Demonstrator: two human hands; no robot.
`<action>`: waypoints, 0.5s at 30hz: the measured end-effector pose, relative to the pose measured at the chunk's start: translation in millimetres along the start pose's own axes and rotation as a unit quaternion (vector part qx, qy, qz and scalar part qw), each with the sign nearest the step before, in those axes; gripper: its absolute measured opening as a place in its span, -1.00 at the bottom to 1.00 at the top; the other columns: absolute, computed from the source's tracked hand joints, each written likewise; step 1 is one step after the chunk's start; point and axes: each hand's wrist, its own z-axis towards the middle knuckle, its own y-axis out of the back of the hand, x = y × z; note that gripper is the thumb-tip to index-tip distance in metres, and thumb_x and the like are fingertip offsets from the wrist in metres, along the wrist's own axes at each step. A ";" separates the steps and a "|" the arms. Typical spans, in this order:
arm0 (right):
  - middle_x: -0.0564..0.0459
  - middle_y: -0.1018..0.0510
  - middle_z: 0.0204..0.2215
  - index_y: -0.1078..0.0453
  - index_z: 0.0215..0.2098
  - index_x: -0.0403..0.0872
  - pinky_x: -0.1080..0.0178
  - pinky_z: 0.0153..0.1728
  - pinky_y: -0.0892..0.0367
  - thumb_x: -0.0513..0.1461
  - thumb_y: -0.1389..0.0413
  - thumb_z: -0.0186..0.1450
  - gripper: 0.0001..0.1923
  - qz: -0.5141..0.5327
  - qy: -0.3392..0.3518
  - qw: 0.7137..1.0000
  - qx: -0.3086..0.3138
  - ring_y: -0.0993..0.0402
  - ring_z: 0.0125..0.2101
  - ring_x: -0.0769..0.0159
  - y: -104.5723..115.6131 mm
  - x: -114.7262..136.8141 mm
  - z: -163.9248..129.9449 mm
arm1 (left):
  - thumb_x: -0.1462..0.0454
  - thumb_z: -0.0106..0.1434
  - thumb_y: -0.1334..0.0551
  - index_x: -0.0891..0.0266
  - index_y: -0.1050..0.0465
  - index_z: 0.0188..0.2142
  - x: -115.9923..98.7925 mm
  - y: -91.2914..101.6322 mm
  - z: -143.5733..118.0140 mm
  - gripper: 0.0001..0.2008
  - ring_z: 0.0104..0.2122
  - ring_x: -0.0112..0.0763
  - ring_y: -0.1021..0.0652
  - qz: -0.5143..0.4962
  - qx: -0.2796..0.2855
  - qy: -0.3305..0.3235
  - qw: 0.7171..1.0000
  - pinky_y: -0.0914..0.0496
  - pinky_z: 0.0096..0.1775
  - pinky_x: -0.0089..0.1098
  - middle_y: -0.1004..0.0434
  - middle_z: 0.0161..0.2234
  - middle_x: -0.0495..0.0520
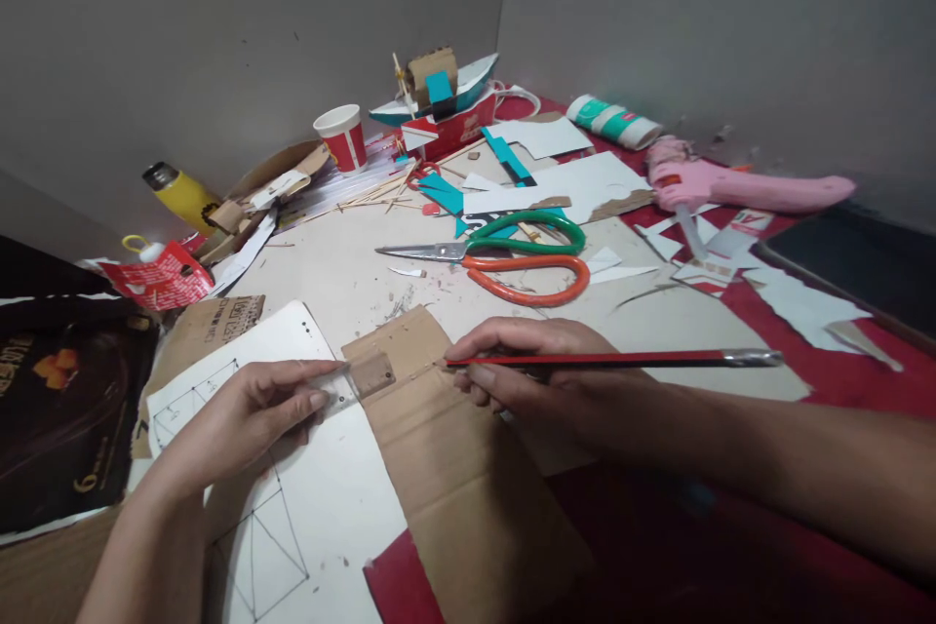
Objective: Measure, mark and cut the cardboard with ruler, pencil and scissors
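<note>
My right hand (548, 370) grips a red-and-black pencil (658, 360), its point against a piece of brown cardboard (468, 478). My left hand (263, 409) holds a short clear ruler (371, 372) with forefinger and thumb; the ruler's far end lies over the cardboard's left edge. Part of the ruler is hidden under the fingers. Beneath my left hand is a white sheet (336, 507) drawn with black triangulated outlines. A pair of scissors (504, 253) with one green and one orange handle lies beyond my hands, blades pointing left.
A pink glue gun (746, 187) lies at the right among white paper scraps (804, 307). At the back are a model boat (468, 93), a paper cup (342, 136) and thin sticks (380, 185). A yellow bottle (186, 200) and red packet (157, 278) are at left.
</note>
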 end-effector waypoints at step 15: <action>0.04 -0.63 -0.35 -0.56 -0.16 0.03 0.27 -0.37 -0.45 -0.11 -0.11 0.34 -0.78 -0.032 -0.004 0.999 -0.005 -0.57 -0.36 0.26 -0.9 -3.4 -0.7 | 0.09 0.31 -0.23 0.32 -0.44 0.17 1.3 0.5 -1.7 -0.48 -0.66 -0.57 -0.27 -0.015 0.025 -0.010 1.000 -0.19 -0.62 -0.52 -0.38 -0.61 -0.11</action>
